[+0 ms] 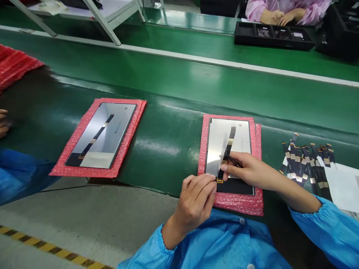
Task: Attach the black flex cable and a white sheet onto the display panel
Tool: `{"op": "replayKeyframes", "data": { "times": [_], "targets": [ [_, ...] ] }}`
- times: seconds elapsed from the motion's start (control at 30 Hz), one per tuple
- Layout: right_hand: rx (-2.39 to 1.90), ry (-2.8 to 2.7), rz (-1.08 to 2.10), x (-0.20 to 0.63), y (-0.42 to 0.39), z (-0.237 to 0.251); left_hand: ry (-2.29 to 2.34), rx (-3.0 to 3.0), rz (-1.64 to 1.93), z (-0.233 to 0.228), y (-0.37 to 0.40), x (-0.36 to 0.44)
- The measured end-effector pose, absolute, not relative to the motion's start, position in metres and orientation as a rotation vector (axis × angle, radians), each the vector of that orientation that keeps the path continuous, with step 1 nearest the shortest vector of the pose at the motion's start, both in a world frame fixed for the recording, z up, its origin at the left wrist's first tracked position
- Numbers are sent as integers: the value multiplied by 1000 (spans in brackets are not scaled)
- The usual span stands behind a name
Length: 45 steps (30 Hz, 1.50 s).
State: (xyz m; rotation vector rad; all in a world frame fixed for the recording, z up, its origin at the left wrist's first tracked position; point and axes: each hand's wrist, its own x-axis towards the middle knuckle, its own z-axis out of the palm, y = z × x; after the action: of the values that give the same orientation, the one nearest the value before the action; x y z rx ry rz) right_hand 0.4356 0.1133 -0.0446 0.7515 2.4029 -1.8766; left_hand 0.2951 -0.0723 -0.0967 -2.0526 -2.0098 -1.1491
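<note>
A display panel (241,142) with a silvery back lies on a stack of pink bubble-wrap sheets (235,203) in front of me. Along it runs a black flex cable (231,139) with a gold patch and an orange connector end. My right hand (249,170) grips dark tweezers (235,161), its thumb and fingertips against the cable's lower part. My left hand (196,198) rests at the panel's lower left edge. Its fingers are curled together, the tips beside the connector end; what they pinch is hidden.
Several loose flex cables (304,160) lie at right, near white paper (343,183). Another panel (117,127) with a cable sits on pink bubble wrap at left. A co-worker's hand (3,123) shows at the left edge. Across the green bench, another person's hands (282,16) are behind a black tray (273,42).
</note>
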Motion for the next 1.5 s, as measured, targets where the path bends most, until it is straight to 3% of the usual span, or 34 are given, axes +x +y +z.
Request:
{"op": "replayKeyframes", "data": {
  "times": [1.5],
  "targets": [
    [886, 2245, -1701, 432, 108, -33, -2023, -2093, -938, -92, -73, 296]
  ]
}}
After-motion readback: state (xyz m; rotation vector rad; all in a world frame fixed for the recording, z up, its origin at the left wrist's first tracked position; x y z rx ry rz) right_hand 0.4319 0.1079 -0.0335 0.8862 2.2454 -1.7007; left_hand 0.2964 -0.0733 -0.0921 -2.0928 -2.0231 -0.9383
